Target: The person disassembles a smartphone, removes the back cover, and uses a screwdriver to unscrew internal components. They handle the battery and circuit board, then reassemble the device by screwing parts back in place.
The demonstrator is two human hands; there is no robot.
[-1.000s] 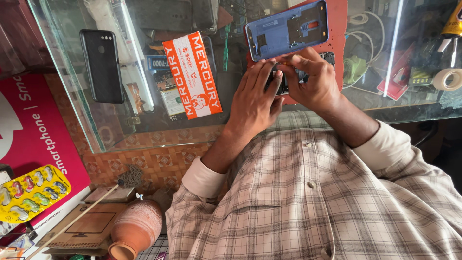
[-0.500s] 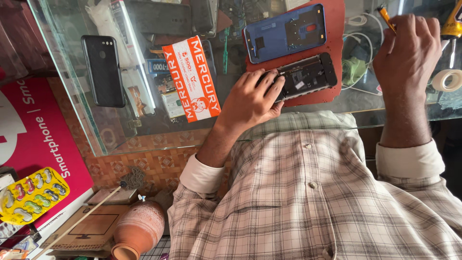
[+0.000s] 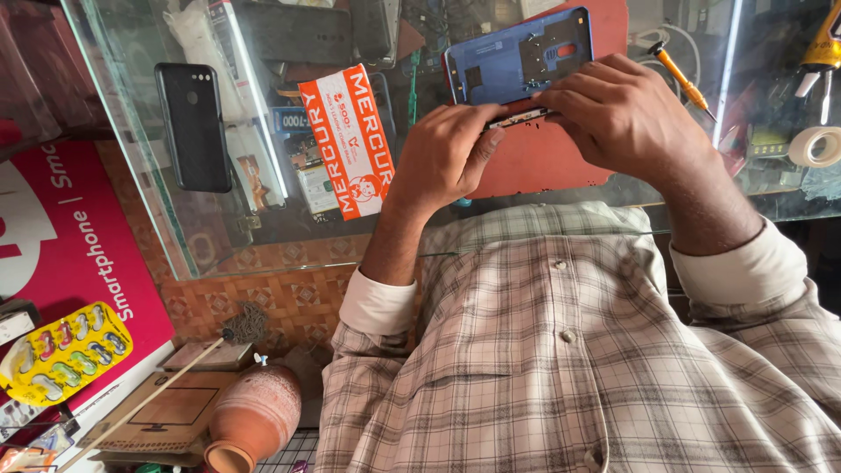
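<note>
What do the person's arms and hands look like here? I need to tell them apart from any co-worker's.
Both hands, the left hand and the right hand, are bare: no gloves, and no rings or watch that I can see. Each forearm is uncovered up to a rolled pale cuff of a checked shirt in beige and grey.

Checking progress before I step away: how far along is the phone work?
Done: the blue back cover is off, inside facing up. In hand: the left hand and right hand grip the phone body over the red mat. Left: cover unfitted; screwdriver lies aside.
</note>
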